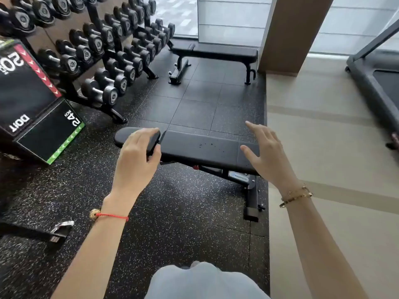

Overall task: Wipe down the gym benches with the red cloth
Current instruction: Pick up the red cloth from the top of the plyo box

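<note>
A black padded gym bench (200, 148) lies across the rubber floor in front of me, with small dark specks on its pad. My left hand (138, 156) hovers over the gap between its seat and back pads, fingers curled, holding nothing. My right hand (267, 152) is raised over the bench's right end with its fingers spread and empty. A second black bench (216, 51) stands farther back by the window. No red cloth is in view.
A dumbbell rack (103, 55) fills the upper left. A black plyo box (32, 104) stands at the left. A treadmill (375, 78) sits at the right on the beige floor (323, 147). A brown pillar (289, 33) rises behind the far bench.
</note>
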Available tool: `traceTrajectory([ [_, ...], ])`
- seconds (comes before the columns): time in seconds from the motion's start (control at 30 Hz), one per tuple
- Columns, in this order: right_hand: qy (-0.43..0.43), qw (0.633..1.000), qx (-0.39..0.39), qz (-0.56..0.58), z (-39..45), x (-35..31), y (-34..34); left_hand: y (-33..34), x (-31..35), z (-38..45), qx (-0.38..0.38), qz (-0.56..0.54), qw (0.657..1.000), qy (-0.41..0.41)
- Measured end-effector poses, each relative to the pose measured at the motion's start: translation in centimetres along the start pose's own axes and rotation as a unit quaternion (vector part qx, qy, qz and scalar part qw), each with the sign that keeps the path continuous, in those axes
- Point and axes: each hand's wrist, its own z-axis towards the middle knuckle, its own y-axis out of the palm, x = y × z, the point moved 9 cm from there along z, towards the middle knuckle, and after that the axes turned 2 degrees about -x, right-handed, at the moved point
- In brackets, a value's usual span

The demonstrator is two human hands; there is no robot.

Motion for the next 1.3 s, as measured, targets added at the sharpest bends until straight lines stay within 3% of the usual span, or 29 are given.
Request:
traceTrajectory([
  [0.3,-0.020,0.999,-0.040,0.028,0.4,0.3,3.6,-0.3,-4.0,-5.6,0.014,0.040,0.994,-0.104],
  [0.67,-0.108,0.983,-0.139,0.052,6.4,-6.6,13.2,-2.8,-11.8,-9.0,0.053,0.060,0.972,-0.222],
  [0.87,-0.152,0.968,-0.185,0.069,12.8,-12.9,20.5,-5.7,-19.6,-8.1,0.083,0.093,0.952,-0.280],
  [1.3,-0.277,0.925,-0.237,0.108,28.4,-34.1,35.9,-15.8,-37.4,-2.4,0.128,0.133,0.909,-0.374],
])
